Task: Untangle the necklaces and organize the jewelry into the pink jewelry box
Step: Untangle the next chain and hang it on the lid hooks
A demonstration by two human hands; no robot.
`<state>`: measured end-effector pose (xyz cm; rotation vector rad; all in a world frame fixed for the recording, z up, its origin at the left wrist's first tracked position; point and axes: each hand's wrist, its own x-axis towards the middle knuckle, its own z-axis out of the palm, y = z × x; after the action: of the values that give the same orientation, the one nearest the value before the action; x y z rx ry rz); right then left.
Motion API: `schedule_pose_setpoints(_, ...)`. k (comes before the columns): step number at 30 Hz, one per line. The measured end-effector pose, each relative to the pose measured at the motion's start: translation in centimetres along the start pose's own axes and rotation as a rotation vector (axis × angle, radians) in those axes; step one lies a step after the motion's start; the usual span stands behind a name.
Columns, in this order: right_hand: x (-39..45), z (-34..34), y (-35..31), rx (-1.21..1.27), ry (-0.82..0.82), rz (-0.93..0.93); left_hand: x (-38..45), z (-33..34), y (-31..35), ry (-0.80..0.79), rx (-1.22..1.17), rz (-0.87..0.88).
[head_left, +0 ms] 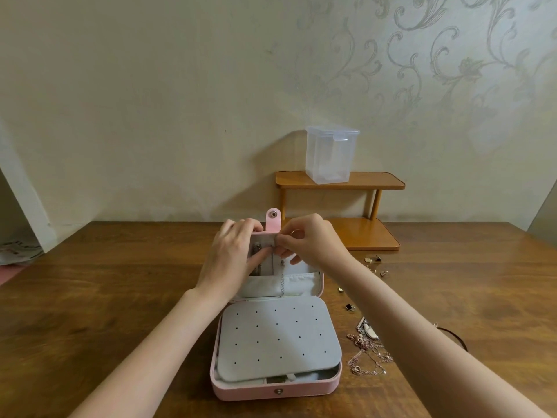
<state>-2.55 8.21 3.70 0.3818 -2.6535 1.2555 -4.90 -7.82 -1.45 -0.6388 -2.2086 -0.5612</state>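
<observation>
We see L hand (233, 254) gripping pink jewelry box (275, 387) lid's top edge; R hand (312, 242) pinches silver chain (282, 282) at lid's hook, chain hanging below fingers; tangled necklaces (369, 354) lie right of box.

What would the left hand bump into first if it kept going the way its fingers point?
Probably nothing new: the left hand already touches the raised lid of the pink jewelry box. Past the lid lies the wall, though depth is hard to judge.
</observation>
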Motion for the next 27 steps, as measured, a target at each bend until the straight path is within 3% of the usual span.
schedule_pose_setpoints(5, -0.3, 0.8, 0.8, -0.148, -0.124, -0.027, 0.1, 0.1, 0.0, -0.008, 0.004, -0.012)
schedule_pose_setpoints(10, -0.6, 0.9, 1.1, -0.215, -0.052, -0.041, 0.0, 0.1, 0.0, -0.01, 0.009, -0.013)
schedule_pose_setpoints(13, -1.0, 0.8, 1.6, -0.376, 0.017, -0.099, 0.1, 0.1, 0.0, -0.007, 0.013, -0.011)
schedule_pose_setpoints(19, -2.9, 2.3, 2.2, -0.648, -0.092, -0.116, 0.1, 0.1, 0.3, -0.007, -0.007, -0.059)
schedule_pose_setpoints(27, -1.7, 1.6, 2.6, -0.526, -0.027, -0.182, 0.1, 0.0, 0.3, -0.016, 0.003, -0.036)
